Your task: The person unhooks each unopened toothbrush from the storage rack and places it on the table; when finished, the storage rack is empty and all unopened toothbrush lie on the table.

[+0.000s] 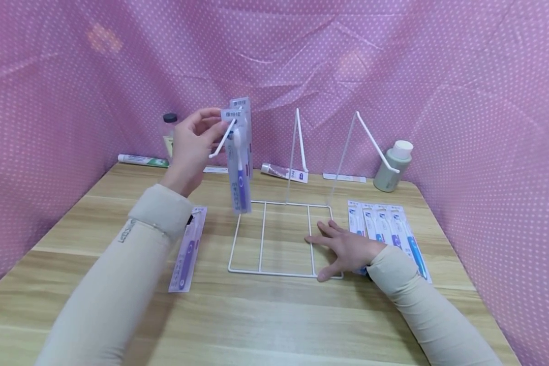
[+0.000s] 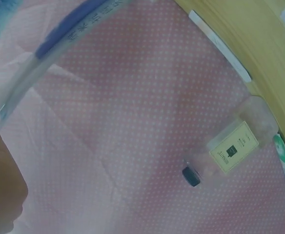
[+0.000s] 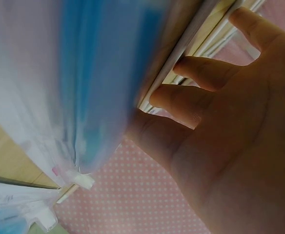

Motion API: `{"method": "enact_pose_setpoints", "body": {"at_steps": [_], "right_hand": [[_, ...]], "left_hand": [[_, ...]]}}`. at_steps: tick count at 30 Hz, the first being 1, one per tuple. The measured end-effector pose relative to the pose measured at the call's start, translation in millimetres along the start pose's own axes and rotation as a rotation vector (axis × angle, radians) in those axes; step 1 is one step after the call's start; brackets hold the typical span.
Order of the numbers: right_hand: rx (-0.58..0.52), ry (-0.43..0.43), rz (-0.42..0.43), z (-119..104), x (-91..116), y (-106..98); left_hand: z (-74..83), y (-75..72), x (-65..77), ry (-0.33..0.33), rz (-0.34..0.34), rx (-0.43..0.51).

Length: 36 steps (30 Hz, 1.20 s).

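My left hand point(image 1: 192, 142) pinches the top of a packaged toothbrush point(image 1: 240, 188) with a purple handle. The pack hangs upright at the left hook point(image 1: 222, 138) of a white wire rack point(image 1: 262, 239). Another toothbrush pack point(image 1: 240, 102) shows partly behind it. In the left wrist view, part of the hand point(image 2: 3, 190) lies near the blurred pack point(image 2: 64, 34). My right hand point(image 1: 345, 249) rests with spread fingers on the right side of the rack's base. The right wrist view shows those straight fingers point(image 3: 181, 105) at the wire, beside blue toothbrush packs point(image 3: 98, 83).
One purple toothbrush pack point(image 1: 187, 254) lies left of the rack; several packs point(image 1: 412, 244) lie in a row at right. Toothpaste tubes point(image 1: 283, 173), a clear bottle point(image 2: 230, 146) with a black cap and a grey-green bottle point(image 1: 392, 168) stand or lie along the pink dotted curtain point(image 1: 274, 51).
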State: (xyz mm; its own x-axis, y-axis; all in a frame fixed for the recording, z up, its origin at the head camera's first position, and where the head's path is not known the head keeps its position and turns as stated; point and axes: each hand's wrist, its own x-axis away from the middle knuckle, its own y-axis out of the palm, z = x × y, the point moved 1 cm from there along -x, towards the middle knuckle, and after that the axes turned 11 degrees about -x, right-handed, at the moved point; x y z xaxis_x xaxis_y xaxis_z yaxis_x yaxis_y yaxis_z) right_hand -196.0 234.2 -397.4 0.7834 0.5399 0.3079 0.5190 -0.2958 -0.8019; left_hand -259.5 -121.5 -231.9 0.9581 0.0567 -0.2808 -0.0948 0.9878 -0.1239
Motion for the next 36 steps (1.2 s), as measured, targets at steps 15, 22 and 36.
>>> {"method": "enact_pose_setpoints", "body": {"at_steps": [15,22,36], "right_hand": [[0.013,-0.011,0.006,-2.2,1.8,-1.1],[0.014,-0.010,0.007,-1.4,1.9,0.0],[0.015,-0.003,0.005,-2.8,0.7,0.3]], "left_hand": [[16.7,-31.9,68.9,0.030,-0.191,0.013],[26.2,-39.4,91.3,0.037,-0.225,0.013],[47.4,-51.5,96.7,0.076,-0.257,0.142]]}}
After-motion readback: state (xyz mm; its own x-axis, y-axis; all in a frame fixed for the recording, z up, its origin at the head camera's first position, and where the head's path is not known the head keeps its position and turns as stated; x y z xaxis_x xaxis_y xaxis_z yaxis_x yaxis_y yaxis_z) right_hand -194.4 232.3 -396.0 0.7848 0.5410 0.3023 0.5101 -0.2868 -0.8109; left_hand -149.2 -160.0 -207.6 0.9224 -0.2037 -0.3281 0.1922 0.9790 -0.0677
